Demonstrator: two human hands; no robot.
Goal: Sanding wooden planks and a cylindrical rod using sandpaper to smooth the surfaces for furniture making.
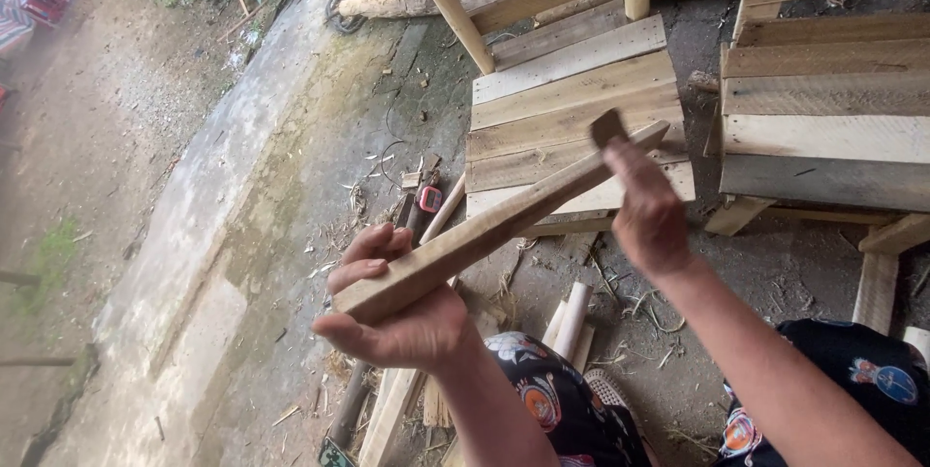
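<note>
My left hand [392,307] grips the near end of a long wooden slat [504,220], which slopes up and away to the right. My right hand [644,210] is at the slat's far end, fingers closed around a small dark wooden-looking piece [607,126] that pokes up above the slat tip. I cannot tell if that piece touches the slat. Both forearms reach up from the bottom right, above my knees in dark patterned cloth [552,399].
A low plank bench [572,89] stands ahead, a second plank piece [823,99] to its right. Loose slats and round sticks [572,317] lie on the concrete floor by my feet. A small red object [429,198] lies near the bench. Dirt path at left.
</note>
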